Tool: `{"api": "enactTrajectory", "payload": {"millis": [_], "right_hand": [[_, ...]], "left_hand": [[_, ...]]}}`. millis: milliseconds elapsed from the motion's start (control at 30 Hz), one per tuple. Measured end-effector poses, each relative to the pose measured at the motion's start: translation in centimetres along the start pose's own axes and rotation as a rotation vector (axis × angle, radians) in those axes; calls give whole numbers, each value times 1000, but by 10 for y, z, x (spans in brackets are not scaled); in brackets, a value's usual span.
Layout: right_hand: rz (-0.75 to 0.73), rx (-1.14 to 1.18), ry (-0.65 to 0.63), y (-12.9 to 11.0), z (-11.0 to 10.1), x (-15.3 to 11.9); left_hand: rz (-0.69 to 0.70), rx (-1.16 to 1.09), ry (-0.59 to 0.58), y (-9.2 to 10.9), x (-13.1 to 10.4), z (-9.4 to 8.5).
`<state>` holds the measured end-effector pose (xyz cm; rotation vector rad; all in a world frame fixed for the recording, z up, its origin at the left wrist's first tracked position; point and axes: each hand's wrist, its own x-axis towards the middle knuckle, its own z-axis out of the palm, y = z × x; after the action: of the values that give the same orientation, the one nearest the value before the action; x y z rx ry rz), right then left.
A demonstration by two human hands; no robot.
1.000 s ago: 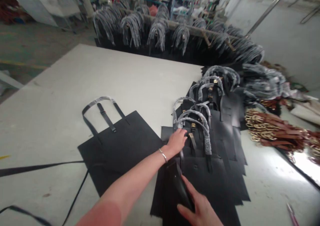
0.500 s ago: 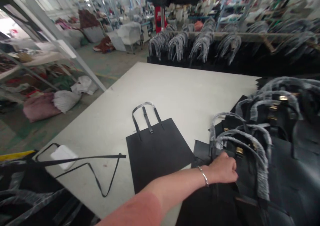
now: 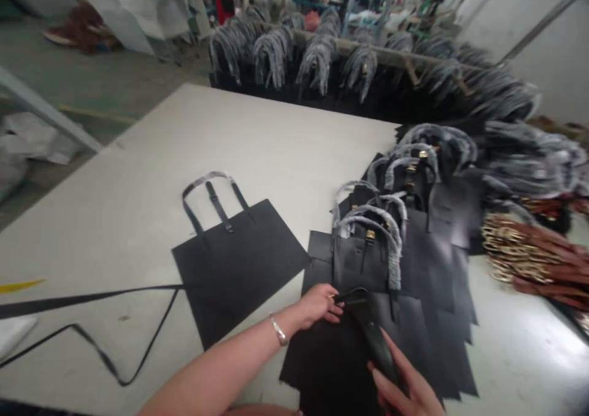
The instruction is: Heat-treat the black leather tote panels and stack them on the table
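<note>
The white table bears overlapping black bags, smooth and flat, their arched handles in crinkled clear film; a single bag lies left. The left hand, among those handles half a second ago, is now nearer the person, fingertips pinched on a thin strap, so both hands seem to work together. The right hand curls round a glossy, dark, rounded tool over the bags, beside the strap.
</note>
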<state>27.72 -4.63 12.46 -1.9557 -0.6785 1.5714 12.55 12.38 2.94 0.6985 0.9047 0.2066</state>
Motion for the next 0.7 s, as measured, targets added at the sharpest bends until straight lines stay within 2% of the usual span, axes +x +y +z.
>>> {"api": "enactTrajectory", "payload": {"millis": [100,200,367,533,700], "right_hand": [[35,78,-12,-6,6,-3],[2,147,0,-14,13,2],[-43,187,129,-27,13,-1],[-12,181,38,-29,14,-7],[-64,180,162,-33,10,-7]], "left_hand": [[-10,-50,-48,-2,-7,1],[-30,-121,-30,-2,-14,5],[-78,-234,-15,1,-18,7],[-100,-300,-33,2,-23,11],[-121,-405,-82,7,-30,17]]}}
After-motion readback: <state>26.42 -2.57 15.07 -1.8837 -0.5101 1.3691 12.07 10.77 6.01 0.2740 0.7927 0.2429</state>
